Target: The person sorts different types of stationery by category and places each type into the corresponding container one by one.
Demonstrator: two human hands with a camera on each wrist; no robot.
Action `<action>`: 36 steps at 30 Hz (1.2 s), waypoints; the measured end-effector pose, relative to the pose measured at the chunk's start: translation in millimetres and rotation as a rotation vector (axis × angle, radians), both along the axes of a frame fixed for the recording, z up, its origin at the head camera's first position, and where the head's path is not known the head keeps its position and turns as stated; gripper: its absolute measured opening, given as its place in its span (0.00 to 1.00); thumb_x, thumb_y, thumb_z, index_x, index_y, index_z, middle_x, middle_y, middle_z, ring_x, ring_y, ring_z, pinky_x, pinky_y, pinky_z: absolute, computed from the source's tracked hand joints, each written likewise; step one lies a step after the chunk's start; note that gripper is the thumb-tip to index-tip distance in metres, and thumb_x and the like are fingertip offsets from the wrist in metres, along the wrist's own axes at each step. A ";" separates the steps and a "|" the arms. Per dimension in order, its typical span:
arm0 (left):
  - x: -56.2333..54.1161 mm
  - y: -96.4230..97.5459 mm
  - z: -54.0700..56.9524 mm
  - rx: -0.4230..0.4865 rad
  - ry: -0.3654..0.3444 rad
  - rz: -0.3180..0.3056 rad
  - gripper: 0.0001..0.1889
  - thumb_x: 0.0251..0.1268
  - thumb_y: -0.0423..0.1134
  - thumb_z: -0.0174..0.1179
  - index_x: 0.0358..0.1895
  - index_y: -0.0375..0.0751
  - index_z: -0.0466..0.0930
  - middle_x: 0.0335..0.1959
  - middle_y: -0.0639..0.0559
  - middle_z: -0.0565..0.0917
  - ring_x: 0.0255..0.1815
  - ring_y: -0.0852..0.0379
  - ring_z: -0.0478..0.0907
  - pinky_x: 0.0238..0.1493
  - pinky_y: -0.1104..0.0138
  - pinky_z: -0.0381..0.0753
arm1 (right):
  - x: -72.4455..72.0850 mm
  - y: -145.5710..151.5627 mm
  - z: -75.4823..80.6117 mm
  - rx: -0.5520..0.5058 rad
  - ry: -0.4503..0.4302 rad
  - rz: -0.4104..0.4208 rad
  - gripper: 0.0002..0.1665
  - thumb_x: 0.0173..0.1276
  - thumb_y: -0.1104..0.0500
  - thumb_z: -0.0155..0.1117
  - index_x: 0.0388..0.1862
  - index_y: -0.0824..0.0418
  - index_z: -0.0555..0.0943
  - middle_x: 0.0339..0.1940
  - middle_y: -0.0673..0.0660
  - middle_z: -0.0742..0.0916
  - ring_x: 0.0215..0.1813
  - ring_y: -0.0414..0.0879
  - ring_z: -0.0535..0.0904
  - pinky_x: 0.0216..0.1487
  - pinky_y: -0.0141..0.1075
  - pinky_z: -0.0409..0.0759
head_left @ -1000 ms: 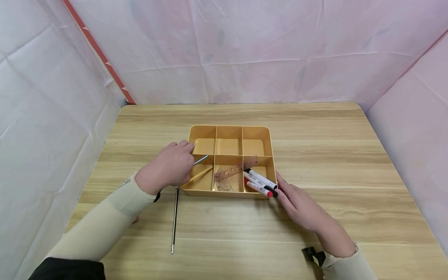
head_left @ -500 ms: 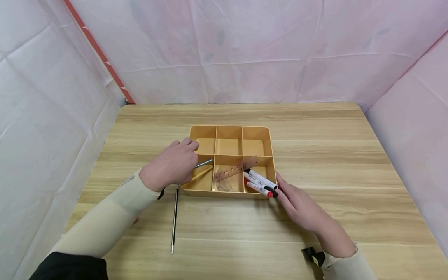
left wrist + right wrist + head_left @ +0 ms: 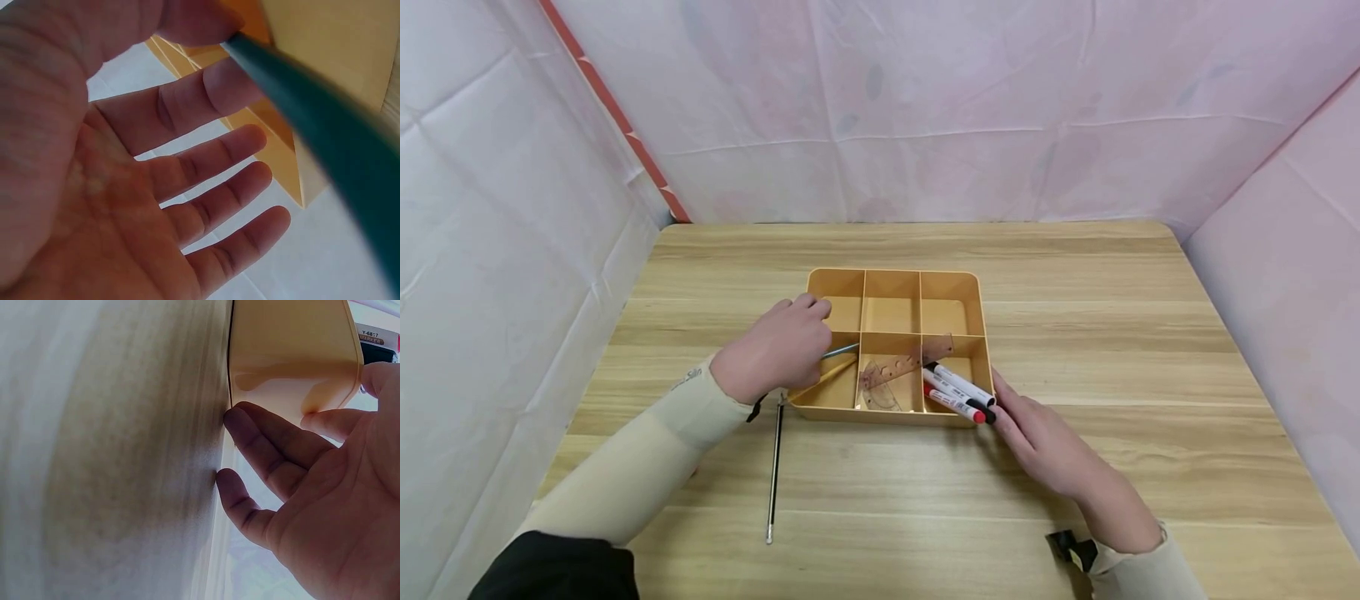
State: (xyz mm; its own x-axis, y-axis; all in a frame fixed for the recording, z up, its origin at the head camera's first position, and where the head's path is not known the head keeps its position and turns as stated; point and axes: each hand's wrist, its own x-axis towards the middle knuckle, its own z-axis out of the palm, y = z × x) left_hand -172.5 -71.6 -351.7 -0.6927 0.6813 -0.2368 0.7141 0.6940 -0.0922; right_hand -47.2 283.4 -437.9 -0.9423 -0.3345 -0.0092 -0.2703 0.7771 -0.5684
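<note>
Blue pencil (image 3: 840, 351) slanted over the tray's front-left compartment, pinched between thumb and index finger of the left hand (image 3: 775, 346), its other fingers spread. Open tabletop (image 3: 1112, 333) stretched on both sides of the tray (image 3: 883, 417) and behind it; a black pencil (image 3: 774, 475) lay near its front-left corner. Along the front row stood a yellow pencil (image 3: 829, 377), a ruler (image 3: 895, 368) crossing a divider above a protractor (image 3: 882, 398), and three markers (image 3: 961, 384) jutting past the rim. The right hand (image 3: 1045, 437), loosely open, touched the tray's right wall. Since half a second earlier, the left hand had shifted slightly rightward.
</note>
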 end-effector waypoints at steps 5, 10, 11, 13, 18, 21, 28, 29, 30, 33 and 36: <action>-1.2 4.6 -1.6 -0.027 -0.011 -0.004 0.11 0.58 0.35 0.63 0.18 0.49 0.77 0.37 0.50 0.72 0.42 0.47 0.68 0.35 0.59 0.72 | 0.6 -0.1 -0.3 -0.002 -0.006 -0.003 0.34 0.85 0.55 0.49 0.83 0.65 0.58 0.55 0.67 0.87 0.53 0.55 0.84 0.56 0.58 0.82; -2.4 9.7 -6.8 -0.057 -0.016 -0.020 0.10 0.63 0.36 0.63 0.23 0.47 0.81 0.39 0.49 0.74 0.44 0.47 0.69 0.39 0.57 0.75 | 0.7 -0.2 0.4 0.002 -0.011 -0.003 0.34 0.85 0.55 0.49 0.83 0.65 0.58 0.55 0.67 0.87 0.53 0.54 0.84 0.55 0.58 0.82; -2.6 10.4 -7.8 -0.059 -0.016 -0.021 0.09 0.64 0.37 0.63 0.24 0.46 0.82 0.39 0.49 0.75 0.44 0.47 0.69 0.39 0.57 0.76 | 0.6 -0.4 0.8 0.003 -0.012 -0.003 0.34 0.85 0.55 0.49 0.83 0.64 0.58 0.54 0.66 0.87 0.52 0.54 0.84 0.55 0.58 0.82; -2.8 11.4 -9.0 -0.059 -0.016 -0.021 0.08 0.64 0.37 0.63 0.25 0.46 0.83 0.40 0.49 0.75 0.44 0.47 0.70 0.40 0.56 0.76 | 0.4 -0.6 1.4 0.004 -0.013 -0.003 0.34 0.85 0.55 0.49 0.84 0.64 0.57 0.55 0.66 0.87 0.53 0.54 0.84 0.56 0.58 0.82; -3.6 12.3 -11.0 -0.061 -0.012 -0.022 0.08 0.66 0.41 0.64 0.28 0.46 0.85 0.41 0.49 0.76 0.45 0.48 0.71 0.42 0.56 0.77 | 0.3 -0.3 2.8 0.005 -0.011 -0.002 0.34 0.85 0.55 0.49 0.83 0.65 0.58 0.54 0.66 0.87 0.52 0.53 0.84 0.54 0.58 0.82; -4.0 10.9 -12.7 -0.044 0.002 -0.033 0.11 0.66 0.43 0.63 0.25 0.46 0.83 0.41 0.49 0.76 0.44 0.48 0.71 0.41 0.56 0.77 | 0.8 -0.1 2.7 0.005 -0.012 -0.004 0.34 0.85 0.55 0.49 0.83 0.65 0.58 0.54 0.66 0.87 0.52 0.53 0.84 0.55 0.57 0.82; -0.8 -3.1 -14.3 0.088 0.068 -0.030 0.09 0.65 0.43 0.62 0.30 0.44 0.84 0.45 0.46 0.80 0.46 0.47 0.75 0.42 0.55 0.79 | 0.8 1.8 2.2 -0.002 -0.019 -0.002 0.34 0.85 0.55 0.49 0.83 0.65 0.58 0.56 0.66 0.87 0.52 0.52 0.83 0.54 0.57 0.82; 0.2 -5.8 -13.7 0.104 0.071 -0.023 0.09 0.66 0.43 0.62 0.33 0.43 0.85 0.48 0.45 0.81 0.48 0.46 0.76 0.45 0.54 0.80 | 0.8 2.0 2.3 -0.004 -0.021 -0.002 0.34 0.85 0.55 0.49 0.83 0.65 0.58 0.55 0.66 0.87 0.51 0.52 0.83 0.54 0.57 0.82; 1.3 -8.7 -12.8 0.119 0.070 -0.013 0.10 0.67 0.44 0.62 0.34 0.42 0.86 0.51 0.44 0.82 0.52 0.45 0.77 0.48 0.52 0.81 | 0.8 2.3 2.4 -0.003 -0.022 -0.003 0.34 0.85 0.55 0.49 0.83 0.65 0.58 0.56 0.66 0.87 0.52 0.52 0.83 0.54 0.57 0.82; 5.2 -17.7 -10.0 0.154 0.067 0.023 0.13 0.70 0.47 0.61 0.38 0.41 0.86 0.60 0.40 0.81 0.61 0.41 0.77 0.57 0.48 0.81 | 0.9 2.8 3.4 -0.006 -0.026 -0.005 0.34 0.85 0.55 0.49 0.83 0.64 0.58 0.56 0.66 0.86 0.51 0.52 0.83 0.53 0.56 0.82; 10.1 -27.4 -7.6 0.191 0.074 0.060 0.15 0.71 0.50 0.60 0.41 0.40 0.86 0.64 0.39 0.80 0.65 0.38 0.75 0.62 0.44 0.79 | 1.1 2.8 4.2 -0.007 -0.030 -0.008 0.34 0.85 0.54 0.49 0.84 0.64 0.57 0.57 0.66 0.86 0.51 0.52 0.83 0.53 0.55 0.82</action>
